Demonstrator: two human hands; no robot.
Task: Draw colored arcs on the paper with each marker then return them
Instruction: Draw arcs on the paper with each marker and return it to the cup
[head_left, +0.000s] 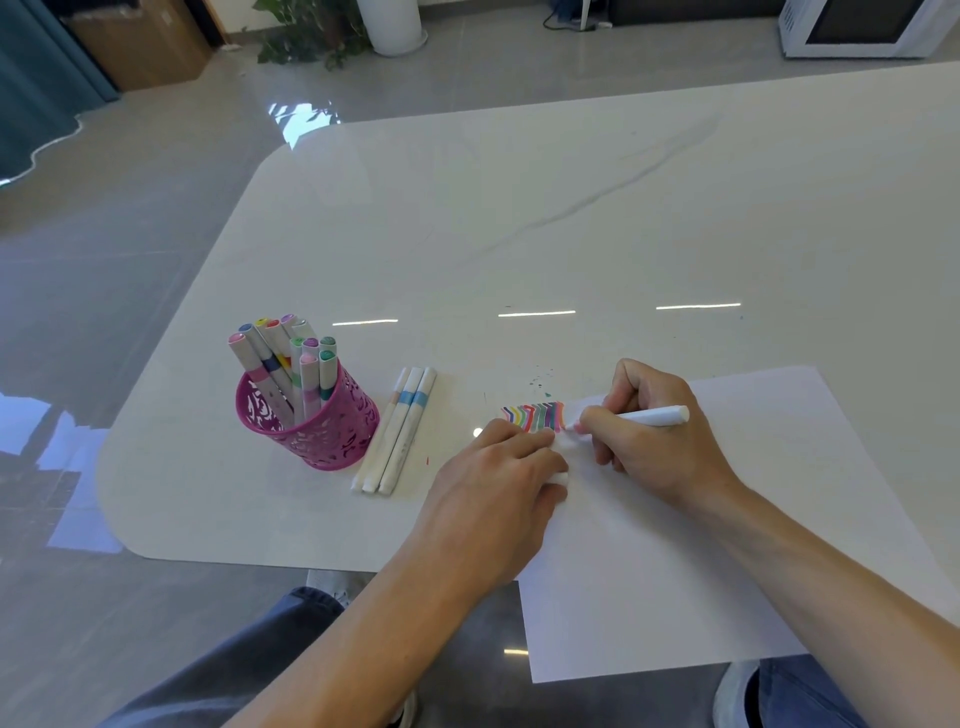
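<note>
A white sheet of paper (727, 519) lies on the table's near right, overhanging the front edge. A row of colored arcs (535, 415) runs along its top left corner. My right hand (654, 441) grips a white marker (654, 416) with its pink tip touching the paper just right of the arcs. My left hand (498, 478) presses on the paper's left edge, curled around a small white cap (560, 478). A pink mesh pen holder (322, 421) stands to the left, with several capped markers (291, 358) in it.
Three white markers (397, 431) lie side by side between the holder and my left hand. Small green ink spots (540, 382) dot the white table (519, 218) above the arcs. The table's rounded left corner and front edge are near; my knees show below it.
</note>
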